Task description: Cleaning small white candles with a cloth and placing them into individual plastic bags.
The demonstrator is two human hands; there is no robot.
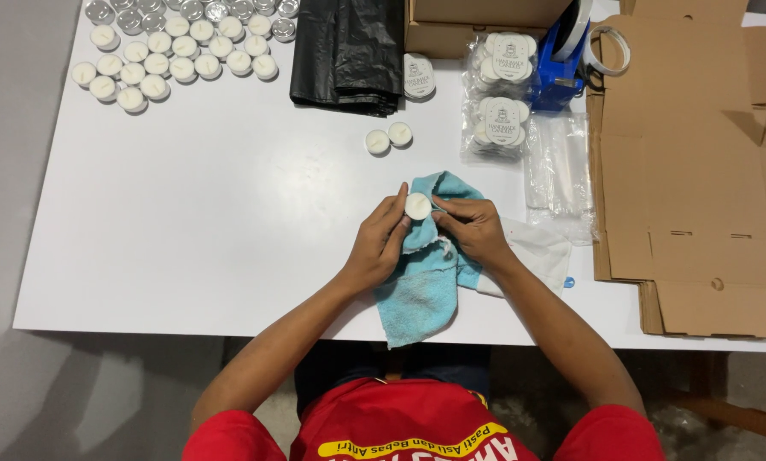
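Note:
My left hand (376, 243) holds a small white tealight candle (417, 206) between thumb and fingertips, just above the white table (221, 213). My right hand (470, 229) grips a light blue cloth (421, 286) and presses part of it against the candle's side. The cloth drapes from both hands down past the table's front edge. Two more tealights (387, 138) sit side by side on the table a little beyond my hands.
Several loose tealights (165, 53) lie at the far left. A black plastic bag (349, 51), clear packs of candles (502, 94), a blue tape dispenser (562, 60) and empty clear bags (558, 166) lie at the back. Flat cardboard boxes (699, 171) cover the right side.

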